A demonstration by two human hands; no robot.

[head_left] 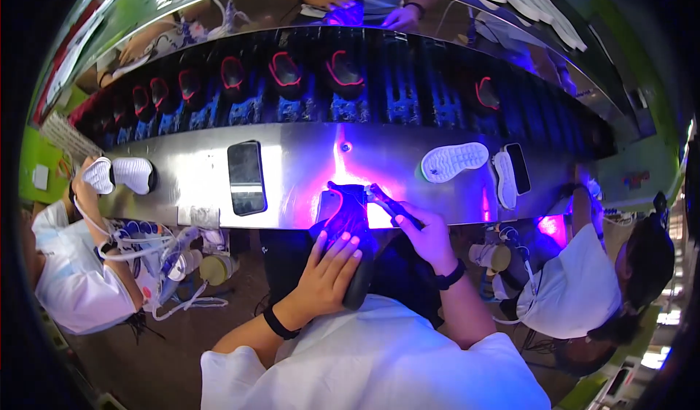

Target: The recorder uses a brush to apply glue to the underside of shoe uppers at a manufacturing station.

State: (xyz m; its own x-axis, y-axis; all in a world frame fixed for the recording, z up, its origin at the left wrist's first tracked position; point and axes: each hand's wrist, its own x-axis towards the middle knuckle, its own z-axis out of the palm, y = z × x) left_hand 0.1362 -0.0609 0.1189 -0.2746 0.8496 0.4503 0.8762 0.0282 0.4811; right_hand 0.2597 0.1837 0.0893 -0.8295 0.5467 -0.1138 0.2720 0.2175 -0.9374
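Note:
Under violet light at the near edge of the bench, a dark shoe upper [350, 217] with a thin glowing red line is tilted against my body. My left hand [332, 268] lies over it, fingers stretched along its side and holding it steady; the thumb is out of sight. In my right hand [429, 238] is a slim dark-handled tool [391, 207], whose tip meets or nearly meets the upper's far end. Glare hides the exact kind of tip. My right fingers are closed round the handle.
Beyond the metal bench [292, 140], a dark conveyor [394, 82] carries several dark uppers with red lines. A phone [247, 178] lies to the left, a white sole [456, 162] to the right. People work at left [80, 264] and right [576, 286], beside jars [216, 270] and hoses.

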